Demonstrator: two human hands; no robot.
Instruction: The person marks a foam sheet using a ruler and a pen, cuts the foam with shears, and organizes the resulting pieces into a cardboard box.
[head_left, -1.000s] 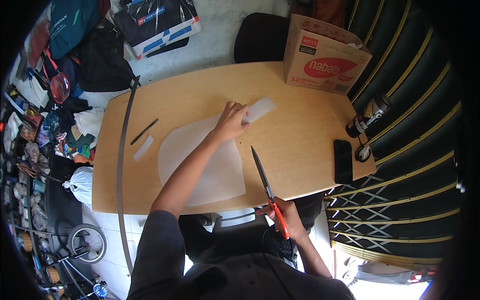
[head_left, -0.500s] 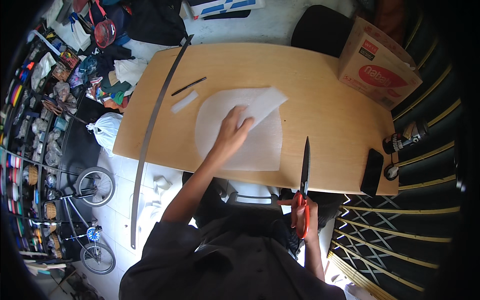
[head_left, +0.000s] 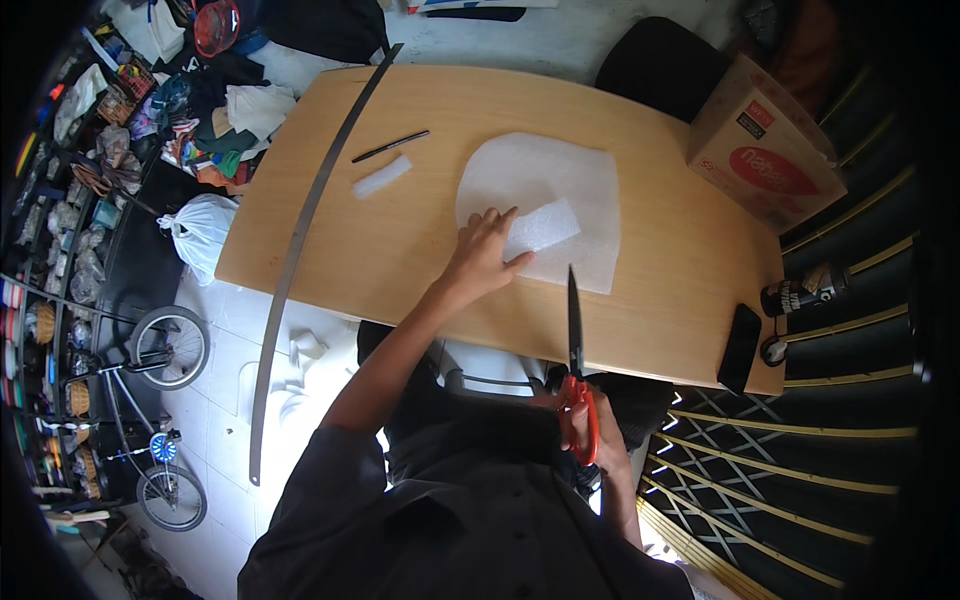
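A pale, translucent bubble-wrap or foam sheet (head_left: 590, 180) with a rounded far side lies on the table in front of me. My left hand (head_left: 482, 255) rests on its near left part with the fingers spread. Thumb and fingertips touch the left end of a smaller rectangular piece (head_left: 545, 226) of similar material, which lies on the sheet. Low at the table's near edge, my right hand (head_left: 607, 435) is wrapped around the orange handles of a pair of scissors (head_left: 575, 335). Their dark blades are together and point away from me.
A long metal ruler (head_left: 305, 215) crosses the table's left side and overhangs the near edge. Beside it lie a black pen (head_left: 390, 146) and a small white strip (head_left: 382, 177). Rightward are a cardboard box (head_left: 755, 150), a phone (head_left: 739, 348) and a dark can (head_left: 803, 290).
The large sheet has slid right and away from me. The smaller piece has come down and lies lower on it. My left hand has spread its fingers; the scissors have shifted slightly left.
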